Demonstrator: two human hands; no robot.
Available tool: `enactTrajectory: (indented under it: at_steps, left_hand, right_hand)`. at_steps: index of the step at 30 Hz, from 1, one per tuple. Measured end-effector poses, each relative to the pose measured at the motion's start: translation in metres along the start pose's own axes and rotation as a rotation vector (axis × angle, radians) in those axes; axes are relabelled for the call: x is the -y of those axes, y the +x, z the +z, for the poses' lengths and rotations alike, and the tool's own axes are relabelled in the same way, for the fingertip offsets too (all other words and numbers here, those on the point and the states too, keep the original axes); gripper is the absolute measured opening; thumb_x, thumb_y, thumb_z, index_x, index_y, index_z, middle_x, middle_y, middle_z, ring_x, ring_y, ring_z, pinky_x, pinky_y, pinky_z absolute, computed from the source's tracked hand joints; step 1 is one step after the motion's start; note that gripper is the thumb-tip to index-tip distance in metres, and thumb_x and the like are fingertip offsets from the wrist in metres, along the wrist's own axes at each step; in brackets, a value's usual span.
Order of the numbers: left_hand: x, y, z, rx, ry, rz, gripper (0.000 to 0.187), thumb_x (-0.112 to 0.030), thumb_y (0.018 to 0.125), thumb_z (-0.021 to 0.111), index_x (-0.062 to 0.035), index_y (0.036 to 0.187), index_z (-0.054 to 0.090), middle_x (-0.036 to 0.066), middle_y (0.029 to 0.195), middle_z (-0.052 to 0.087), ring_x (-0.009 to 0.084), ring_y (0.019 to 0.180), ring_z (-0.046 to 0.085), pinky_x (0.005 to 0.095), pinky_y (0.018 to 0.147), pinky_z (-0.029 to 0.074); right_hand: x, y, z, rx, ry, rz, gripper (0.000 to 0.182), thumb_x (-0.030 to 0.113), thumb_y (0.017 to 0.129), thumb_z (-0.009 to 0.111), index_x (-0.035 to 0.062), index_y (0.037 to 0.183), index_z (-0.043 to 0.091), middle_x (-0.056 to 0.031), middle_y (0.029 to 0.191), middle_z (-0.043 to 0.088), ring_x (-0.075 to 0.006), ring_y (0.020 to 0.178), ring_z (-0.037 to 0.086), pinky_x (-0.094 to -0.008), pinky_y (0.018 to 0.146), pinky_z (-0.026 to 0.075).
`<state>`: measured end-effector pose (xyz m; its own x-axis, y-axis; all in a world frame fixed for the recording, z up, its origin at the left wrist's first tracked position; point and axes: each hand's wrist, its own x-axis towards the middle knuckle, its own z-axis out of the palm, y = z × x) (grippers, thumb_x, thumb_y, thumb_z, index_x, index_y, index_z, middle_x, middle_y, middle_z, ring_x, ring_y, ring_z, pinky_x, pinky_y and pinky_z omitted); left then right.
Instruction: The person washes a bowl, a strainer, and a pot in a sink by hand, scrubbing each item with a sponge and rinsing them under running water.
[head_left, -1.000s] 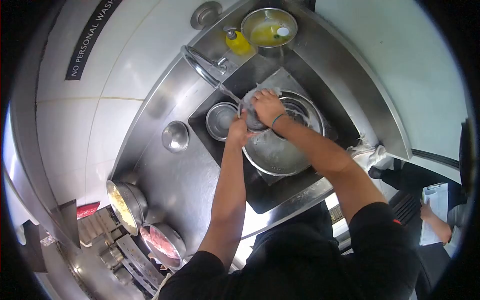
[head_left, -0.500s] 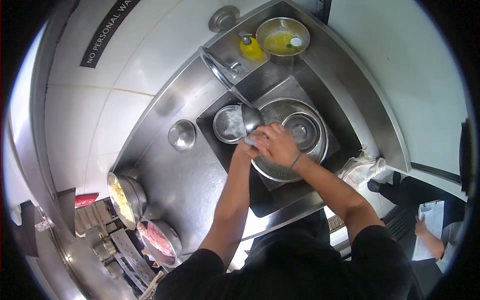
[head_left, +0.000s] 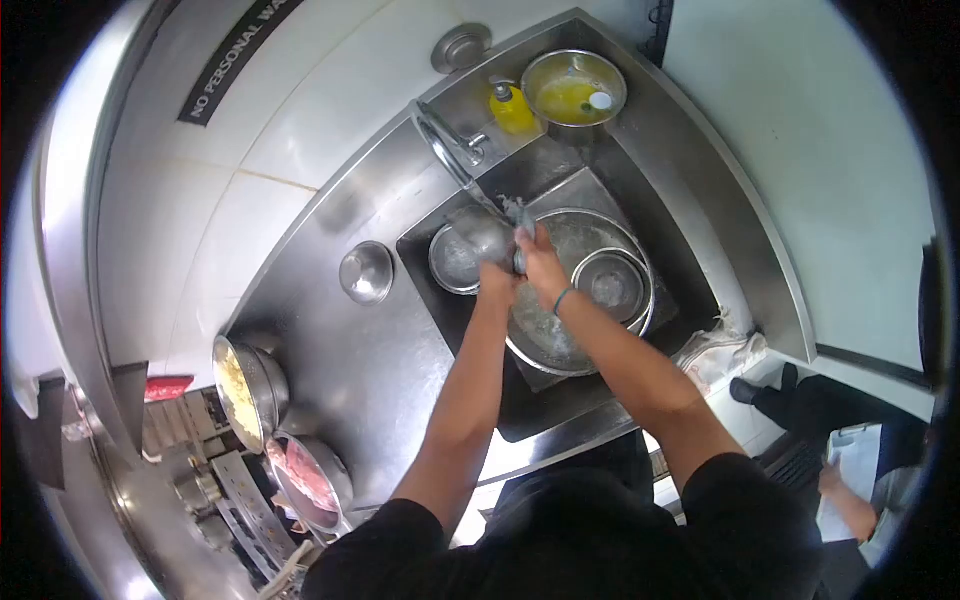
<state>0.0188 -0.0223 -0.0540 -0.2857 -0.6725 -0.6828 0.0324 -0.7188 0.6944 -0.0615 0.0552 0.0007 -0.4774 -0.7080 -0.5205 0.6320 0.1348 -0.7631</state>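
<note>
Over the sink, my left hand [head_left: 497, 281] grips a small steel bowl [head_left: 483, 236], tilted on its side and smeared by motion. My right hand [head_left: 541, 264] presses against the bowl's rim, closed on a greyish scrubber [head_left: 525, 225] whose exact kind is blurred. Water runs from the curved faucet [head_left: 445, 150] and splashes about the bowl and right fingers. Below the hands lies a wide steel basin [head_left: 560, 352], with a smaller bowl [head_left: 612, 287] inside it. A round steel container [head_left: 452, 262] stands partly hidden behind the held bowl.
An upturned steel bowl [head_left: 366, 272] sits on the counter. At the left are bowls of chopped yellowish food [head_left: 238, 395] and raw meat [head_left: 303, 475]. Yellow soap bottle [head_left: 512, 110] and a bowl of yellow liquid [head_left: 573, 92] stand behind the sink. Someone's hand [head_left: 832, 480] holds a clipboard at right.
My right hand has drawn back and turned, now at the bowl's right side. The bowl has shifted left and tilted, and water now splashes off it. Foam in the container behind has thinned.
</note>
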Motion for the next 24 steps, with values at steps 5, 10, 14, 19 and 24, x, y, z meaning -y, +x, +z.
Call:
enactTrajectory:
  at_steps: [5, 10, 14, 19, 24]
  left_hand:
    - [-0.017, 0.024, -0.005, -0.208, 0.355, 0.602, 0.02, -0.016, 0.099, 0.063, -0.0009, 0.112, 0.067, 0.009, 0.093, 0.071, 0.0217, 0.078, 0.066, 0.0366, 0.074, 0.053]
    - [-0.018, 0.044, 0.007, 0.018, 0.095, 0.406, 0.032, 0.0, 0.088, 0.064, -0.0009, 0.12, 0.068, 0.014, 0.11, 0.072, 0.0247, 0.102, 0.068, 0.0363, 0.09, 0.052]
    - [0.048, 0.084, -0.031, 0.083, -0.07, 0.189, 0.039, 0.001, 0.088, 0.065, -0.0037, 0.127, 0.066, 0.01, 0.116, 0.07, 0.0211, 0.108, 0.065, 0.0336, 0.095, 0.05]
    - [-0.017, 0.007, 0.027, 0.095, 0.299, 0.194, 0.038, -0.016, 0.098, 0.065, -0.0112, 0.135, 0.064, 0.006, 0.114, 0.07, 0.0178, 0.106, 0.06, 0.0353, 0.096, 0.048]
    - [-0.037, 0.02, 0.038, -0.12, 0.885, 0.427, 0.034, -0.013, 0.095, 0.059, -0.0072, 0.128, 0.064, 0.021, 0.12, 0.07, 0.0388, 0.109, 0.068, 0.0482, 0.095, 0.052]
  right_hand:
    - [0.002, -0.008, -0.05, -0.079, -0.228, -0.166, 0.039, 0.029, 0.104, 0.058, 0.0075, 0.136, 0.047, -0.0129, 0.12, 0.059, -0.022, 0.104, 0.056, -0.0364, 0.092, 0.046]
    - [0.003, -0.016, -0.128, -0.177, -0.342, -0.172, 0.034, 0.025, 0.103, 0.061, 0.007, 0.13, 0.054, -0.0108, 0.119, 0.061, -0.0204, 0.11, 0.055, -0.0345, 0.097, 0.044]
    - [0.009, -0.033, -0.18, -0.153, -0.41, -0.226, 0.032, 0.022, 0.102, 0.062, 0.004, 0.127, 0.055, -0.009, 0.119, 0.062, -0.0189, 0.109, 0.055, -0.0321, 0.099, 0.042]
    - [0.029, -0.057, -0.219, -0.163, -0.539, -0.276, 0.032, 0.02, 0.102, 0.063, 0.0016, 0.127, 0.055, -0.0077, 0.118, 0.063, -0.0177, 0.107, 0.056, -0.0313, 0.098, 0.043]
    - [0.037, -0.065, -0.213, -0.194, -0.462, -0.23, 0.031, 0.019, 0.102, 0.062, 0.0019, 0.127, 0.055, -0.0062, 0.114, 0.063, -0.0161, 0.103, 0.056, -0.0292, 0.094, 0.044]
